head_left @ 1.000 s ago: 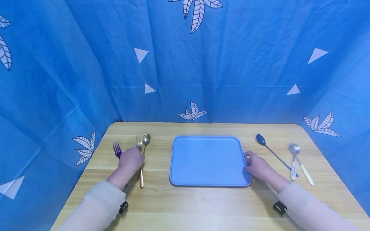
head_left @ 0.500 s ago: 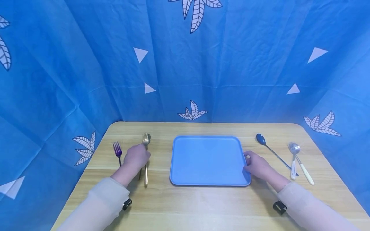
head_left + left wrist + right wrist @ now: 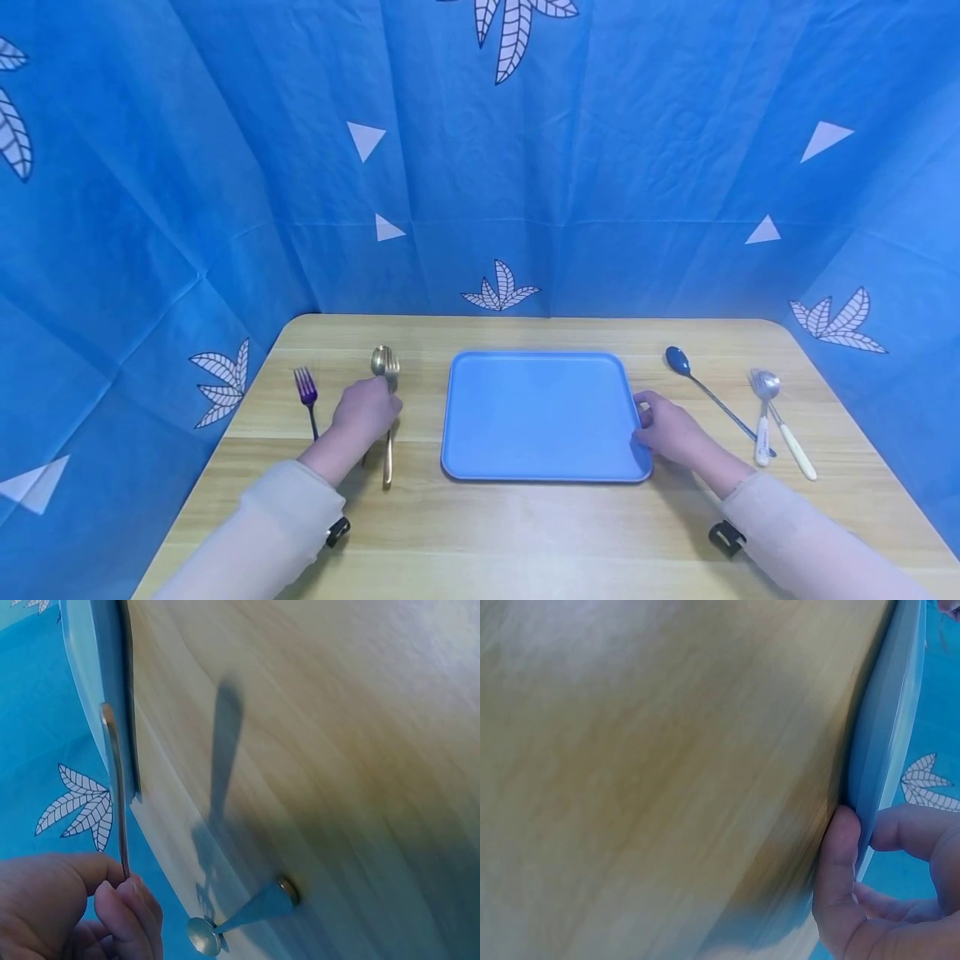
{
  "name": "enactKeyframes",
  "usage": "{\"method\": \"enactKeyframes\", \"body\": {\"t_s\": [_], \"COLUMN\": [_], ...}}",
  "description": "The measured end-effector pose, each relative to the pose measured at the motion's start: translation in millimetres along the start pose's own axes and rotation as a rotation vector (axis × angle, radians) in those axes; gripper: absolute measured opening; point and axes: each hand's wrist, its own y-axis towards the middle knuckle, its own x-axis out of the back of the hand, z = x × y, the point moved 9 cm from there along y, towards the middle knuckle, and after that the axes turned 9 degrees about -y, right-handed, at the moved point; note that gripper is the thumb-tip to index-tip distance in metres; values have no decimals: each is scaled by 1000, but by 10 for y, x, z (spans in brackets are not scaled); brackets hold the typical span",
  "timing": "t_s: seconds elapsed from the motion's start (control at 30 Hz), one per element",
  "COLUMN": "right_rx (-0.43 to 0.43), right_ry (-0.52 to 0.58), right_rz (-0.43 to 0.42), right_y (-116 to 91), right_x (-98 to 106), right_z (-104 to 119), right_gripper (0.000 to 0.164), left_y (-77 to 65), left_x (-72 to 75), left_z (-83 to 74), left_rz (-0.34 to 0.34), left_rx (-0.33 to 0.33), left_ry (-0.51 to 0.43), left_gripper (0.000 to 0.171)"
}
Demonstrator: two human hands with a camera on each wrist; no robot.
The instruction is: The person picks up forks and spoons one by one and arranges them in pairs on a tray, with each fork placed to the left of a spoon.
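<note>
In the head view my left hand (image 3: 363,411) pinches a gold fork (image 3: 387,462) by its middle, tines pointing away. The left wrist view shows the fork's handle (image 3: 118,780) raised above the table, its shadow falling on the wood. Beneath, partly covered by that hand, lies a gold spoon (image 3: 379,359). My right hand (image 3: 670,427) grips the right rim of a blue rectangular tray (image 3: 543,477), thumb and fingers on either side of the edge, as the right wrist view shows at the tray's wall (image 3: 881,727). The tray lies flat.
A purple fork (image 3: 306,388) lies left of my left hand. Right of the tray rest a dark blue long-handled spoon (image 3: 678,362), a white-handled fork (image 3: 762,429) and a cream-handled spoon (image 3: 795,450), close together. A blue patterned cloth (image 3: 480,167) stands around the wooden table (image 3: 540,542).
My left hand has moved rightward with the gold fork, whose tines have passed from left of the spoon's bowl to its right. My right hand and the tray stay put.
</note>
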Motion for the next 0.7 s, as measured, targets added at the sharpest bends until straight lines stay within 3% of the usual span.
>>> {"method": "enactKeyframes", "body": {"t_s": [0.7], "right_rx": [9], "right_ry": [-2], "right_rz": [-15], "right_y": [0], "right_x": [1], "right_z": [7], "right_gripper": [65], "left_y": [13], "left_x": [-134], "left_z": [-229], "left_rz": [8], "left_rx": [-55], "left_ry": [7], "left_gripper": [17]}}
